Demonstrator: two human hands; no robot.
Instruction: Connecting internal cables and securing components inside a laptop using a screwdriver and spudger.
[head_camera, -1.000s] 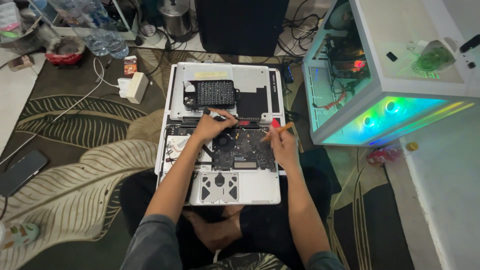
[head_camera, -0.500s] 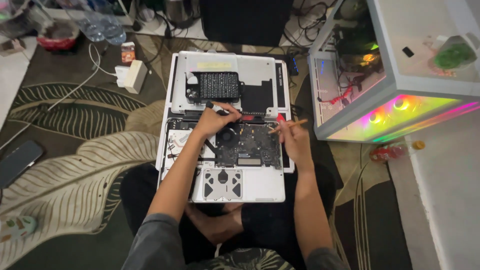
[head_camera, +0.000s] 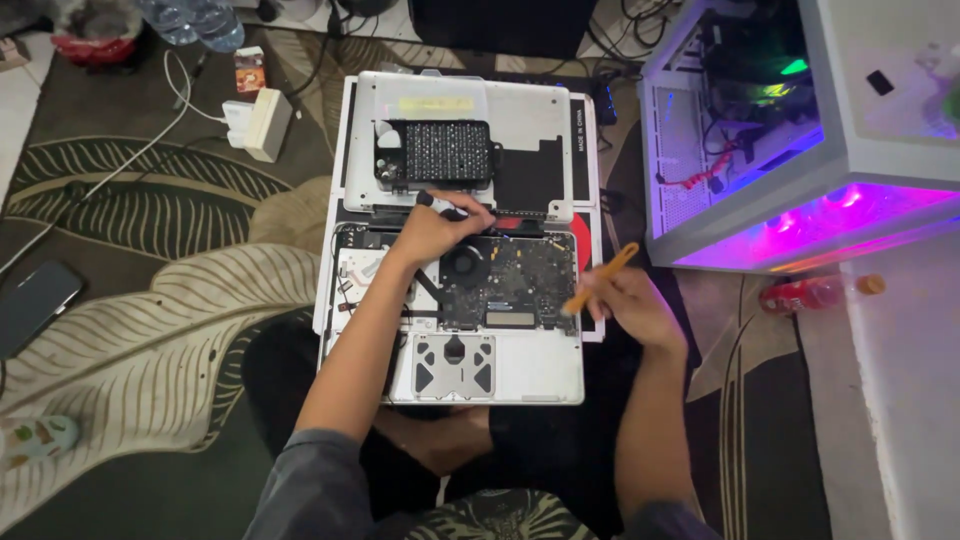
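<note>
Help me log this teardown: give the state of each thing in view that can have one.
Laptop: opened, internals exposed.
Bottom cover: off, lying above the laptop.
Desktop case: lit, lights glowing.
Left hand: gripping a dark tool.
Right hand: holding an orange stick.
Phone: screen dark.

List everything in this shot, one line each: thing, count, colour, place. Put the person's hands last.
opened laptop: 1, silver, centre, on the lap
circuit board: 1, dark, inside the laptop
bottom cover: 1, silver, above the laptop, dark pad on it
computer case: 1, white with pink and blue lights, right
power adapter: 1, white, upper left on the rug
phone: 1, black, left edge
bottle: 1, red, below the computer case
rug: 1, dark with pale leaves, floor
black tool: 1, in the left hand
orange stick: 1, in the right hand
left hand: over the laptop's hinge edge
right hand: at the laptop's right edge
</note>
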